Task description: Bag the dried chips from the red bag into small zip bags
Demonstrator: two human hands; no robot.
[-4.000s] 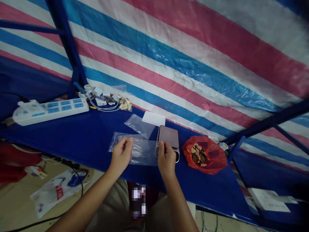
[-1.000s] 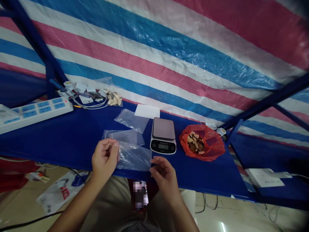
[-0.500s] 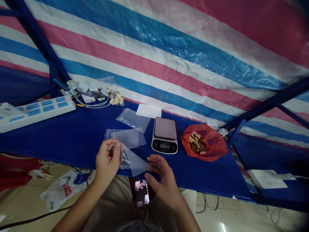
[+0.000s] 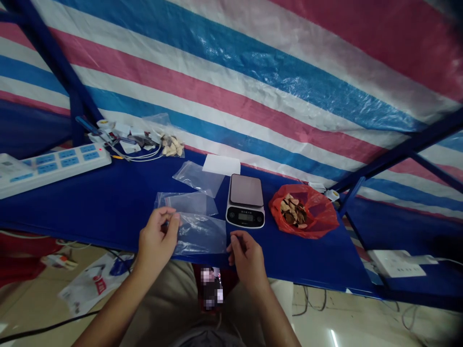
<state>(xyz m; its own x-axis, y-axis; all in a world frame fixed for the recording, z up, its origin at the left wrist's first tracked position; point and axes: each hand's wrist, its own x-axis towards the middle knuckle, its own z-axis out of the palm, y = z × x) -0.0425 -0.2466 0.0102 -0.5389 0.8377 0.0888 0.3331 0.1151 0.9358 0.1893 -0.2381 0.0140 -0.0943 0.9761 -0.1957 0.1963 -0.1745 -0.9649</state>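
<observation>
Markings on the scale point(image 4: 245, 201) front too small to read, nothing else legible

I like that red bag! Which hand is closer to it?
The right hand. It is just left of the red bag and nearer the person; the left hand is farther left, pinching a clear bag.

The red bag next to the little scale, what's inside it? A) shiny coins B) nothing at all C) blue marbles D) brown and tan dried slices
D: the open red bag, right of the scale, shows a pile of brown and tan dried slices.
</observation>
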